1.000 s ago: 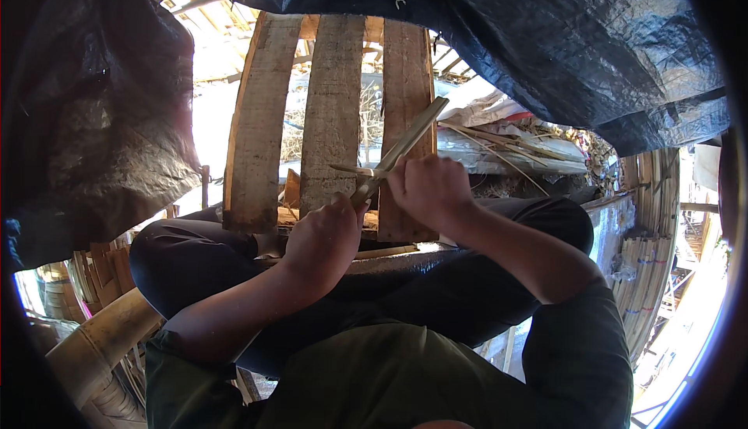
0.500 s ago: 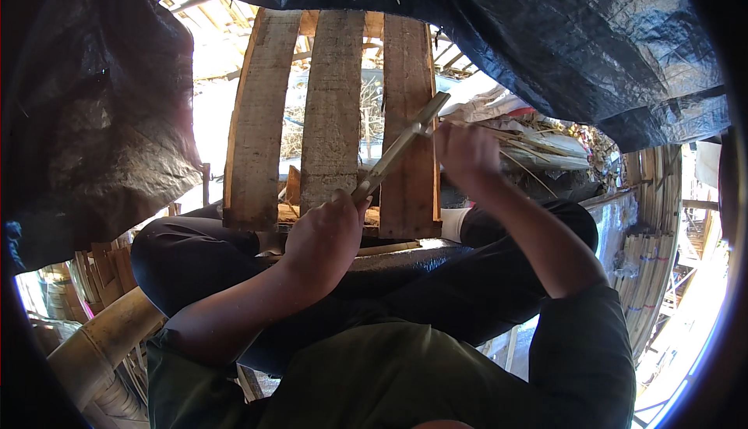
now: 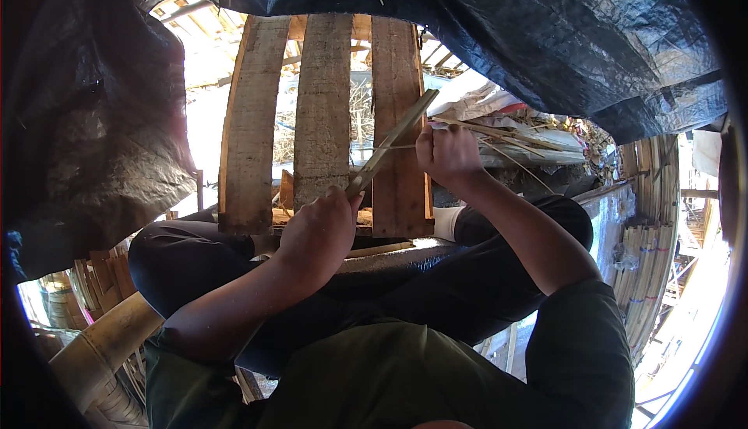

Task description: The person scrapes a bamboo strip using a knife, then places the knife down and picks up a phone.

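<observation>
My left hand (image 3: 318,230) is closed round the lower end of a flat bamboo strip (image 3: 399,134), which slants up to the right over the wooden slats. In my right hand (image 3: 452,153) is a knife, its handle hidden by the closed fingers. The knife's thin bright blade (image 3: 402,147) points left and lies across the strip about midway along. Behind the strip stands a slatted wooden frame (image 3: 322,109) of three broad boards, between my bent legs.
Dark plastic sheeting (image 3: 545,31) hangs across the top and left. Split bamboo pieces (image 3: 522,139) lie beyond my right hand. Bundled strips (image 3: 645,261) stand at the right. A thick bamboo pole (image 3: 109,343) runs along the lower left.
My right hand has drawn the knife down the strip from near its upper end to around its middle. My left hand keeps its hold; the whole view has shifted slightly.
</observation>
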Available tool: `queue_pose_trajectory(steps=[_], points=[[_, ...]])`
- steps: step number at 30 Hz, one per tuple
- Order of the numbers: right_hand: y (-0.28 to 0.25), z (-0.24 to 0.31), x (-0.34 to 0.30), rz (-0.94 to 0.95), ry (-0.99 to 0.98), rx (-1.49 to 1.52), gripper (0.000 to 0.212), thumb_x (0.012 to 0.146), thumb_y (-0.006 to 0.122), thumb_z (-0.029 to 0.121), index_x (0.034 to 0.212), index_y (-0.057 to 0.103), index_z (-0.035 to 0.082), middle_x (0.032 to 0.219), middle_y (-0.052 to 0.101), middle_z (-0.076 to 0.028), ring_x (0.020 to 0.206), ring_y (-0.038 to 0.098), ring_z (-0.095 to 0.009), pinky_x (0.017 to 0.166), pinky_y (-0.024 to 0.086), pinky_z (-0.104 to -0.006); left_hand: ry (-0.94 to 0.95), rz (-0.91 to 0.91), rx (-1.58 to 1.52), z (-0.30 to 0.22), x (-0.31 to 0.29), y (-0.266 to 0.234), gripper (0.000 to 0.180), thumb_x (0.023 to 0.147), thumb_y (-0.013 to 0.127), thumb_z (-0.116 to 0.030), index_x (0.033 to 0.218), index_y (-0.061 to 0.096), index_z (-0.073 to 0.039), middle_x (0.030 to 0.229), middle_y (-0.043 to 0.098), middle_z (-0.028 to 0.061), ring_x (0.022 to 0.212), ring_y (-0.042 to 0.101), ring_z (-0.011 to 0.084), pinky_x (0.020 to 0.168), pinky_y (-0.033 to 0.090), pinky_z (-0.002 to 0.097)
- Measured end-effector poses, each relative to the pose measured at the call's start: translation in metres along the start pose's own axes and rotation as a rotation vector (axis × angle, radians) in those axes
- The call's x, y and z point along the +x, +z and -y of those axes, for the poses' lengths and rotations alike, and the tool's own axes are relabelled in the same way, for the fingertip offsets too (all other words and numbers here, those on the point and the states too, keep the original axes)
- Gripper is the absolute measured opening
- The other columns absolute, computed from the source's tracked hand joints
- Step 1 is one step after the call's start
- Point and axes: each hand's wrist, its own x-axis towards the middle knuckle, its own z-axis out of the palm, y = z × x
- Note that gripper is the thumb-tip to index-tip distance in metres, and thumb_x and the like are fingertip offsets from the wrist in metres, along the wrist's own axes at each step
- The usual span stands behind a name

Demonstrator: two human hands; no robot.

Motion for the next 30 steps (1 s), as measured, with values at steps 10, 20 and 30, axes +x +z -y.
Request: queue_pose_trajectory(steps=[10, 20, 30], points=[[0.013, -0.034, 0.008, 0.231, 0.345, -0.173, 0.048, 0.091, 0.041, 0.029, 0.058, 0.062, 0.003, 0.057, 0.062, -0.021, 0.051, 0.063, -0.038, 0.057, 0.055, -0.0491, -0.038, 0.006, -0.067, -0.003, -0.002, -0.002, 0.037, 0.1, 0.044, -0.029, 0.082, 0.052, 0.002, 0.064, 0.063, 0.0205, 0.064, 0.067, 0.0371, 0.053, 0.055, 0.0433], [-0.015, 0.017, 0.008, 0.403, 0.133, -0.143, 0.046, 0.092, 0.042, 0.029, 0.065, 0.064, -0.001, 0.069, 0.065, -0.025, 0.063, 0.067, -0.039, 0.06, 0.056, -0.0465, -0.01, -0.029, -0.093, 0.001, -0.006, -0.002, 0.034, 0.1, 0.044, -0.024, 0.082, 0.052, 0.003, 0.064, 0.062, 0.0224, 0.061, 0.067, 0.0371, 0.052, 0.055, 0.0438], [-0.021, 0.004, 0.033, 0.398, 0.339, -0.092, 0.048, 0.093, 0.037, 0.031, 0.067, 0.065, 0.002, 0.072, 0.066, -0.023, 0.07, 0.067, -0.04, 0.072, 0.055, -0.0494, 0.001, 0.006, -0.101, 0.003, -0.003, -0.001, 0.035, 0.1, 0.043, -0.024, 0.081, 0.052, 0.004, 0.06, 0.061, 0.0216, 0.058, 0.065, 0.0383, 0.052, 0.054, 0.0454]])
